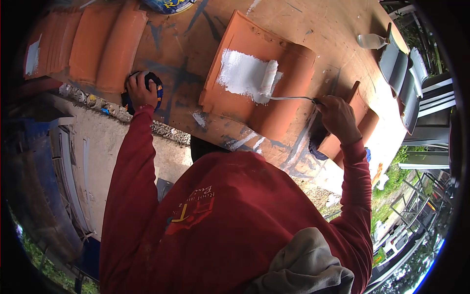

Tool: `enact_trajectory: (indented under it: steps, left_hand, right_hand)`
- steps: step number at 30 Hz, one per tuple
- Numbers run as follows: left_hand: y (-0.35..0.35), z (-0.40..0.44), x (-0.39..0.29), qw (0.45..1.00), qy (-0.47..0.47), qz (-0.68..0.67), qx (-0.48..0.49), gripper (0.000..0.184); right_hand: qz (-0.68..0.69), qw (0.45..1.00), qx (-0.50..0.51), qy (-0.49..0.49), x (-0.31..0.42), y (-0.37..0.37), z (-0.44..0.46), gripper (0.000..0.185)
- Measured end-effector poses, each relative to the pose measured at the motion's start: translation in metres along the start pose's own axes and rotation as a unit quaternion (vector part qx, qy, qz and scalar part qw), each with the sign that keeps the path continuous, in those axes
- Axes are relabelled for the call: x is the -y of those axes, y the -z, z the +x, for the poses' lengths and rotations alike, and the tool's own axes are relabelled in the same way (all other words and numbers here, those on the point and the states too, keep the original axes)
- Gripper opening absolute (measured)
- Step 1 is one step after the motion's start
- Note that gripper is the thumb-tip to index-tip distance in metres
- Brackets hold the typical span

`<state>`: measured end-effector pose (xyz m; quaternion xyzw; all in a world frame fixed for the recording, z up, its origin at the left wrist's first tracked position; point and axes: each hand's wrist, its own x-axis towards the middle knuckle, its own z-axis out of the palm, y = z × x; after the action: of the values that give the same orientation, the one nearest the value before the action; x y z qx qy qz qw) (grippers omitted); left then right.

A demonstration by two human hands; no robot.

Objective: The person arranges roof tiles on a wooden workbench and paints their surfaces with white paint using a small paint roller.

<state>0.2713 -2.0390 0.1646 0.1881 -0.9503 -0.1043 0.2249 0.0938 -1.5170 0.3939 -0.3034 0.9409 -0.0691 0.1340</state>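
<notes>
My right hand is closed round the handle end of a small paint roller. Its thin metal rod runs left to the white sleeve, which lies on a terracotta roof tile. A white painted patch covers part of the tile's flat left side; the curved right side is bare orange. My left hand is closed on a bunched dark cloth with orange and blue patches, near the table's front edge. The palm side of that hand is hidden.
Several more terracotta tiles stand at the left of the wooden table. A paint tub is at the top edge. Another tile lies beyond my right hand. A clear bottle and dark grey tiles are at far right.
</notes>
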Motion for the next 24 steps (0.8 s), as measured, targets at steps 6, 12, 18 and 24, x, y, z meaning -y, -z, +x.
enact_trajectory:
  steps: [6, 12, 18, 24]
  left_hand:
    - [-0.005, 0.0, 0.001, 1.0, -0.014, 0.007, -0.005, 0.037]
    - [0.003, 0.0, -0.001, 1.0, -0.018, 0.006, -0.003, 0.036]
    - [0.0, 0.0, 0.002, 1.0, 0.003, 0.007, -0.001, 0.037]
    - [0.0, -0.001, -0.001, 1.0, -0.007, 0.011, 0.003, 0.037]
  right_hand:
    - [-0.014, 1.0, 0.017, 0.017, 0.018, -0.005, 0.031, 0.015]
    - [0.074, 0.996, -0.027, 0.036, 0.038, -0.037, 0.048, 0.016]
    - [-0.058, 0.995, 0.061, -0.061, 0.004, 0.036, 0.024, 0.016]
    - [0.074, 0.997, -0.002, 0.003, 0.025, -0.034, 0.092, 0.019]
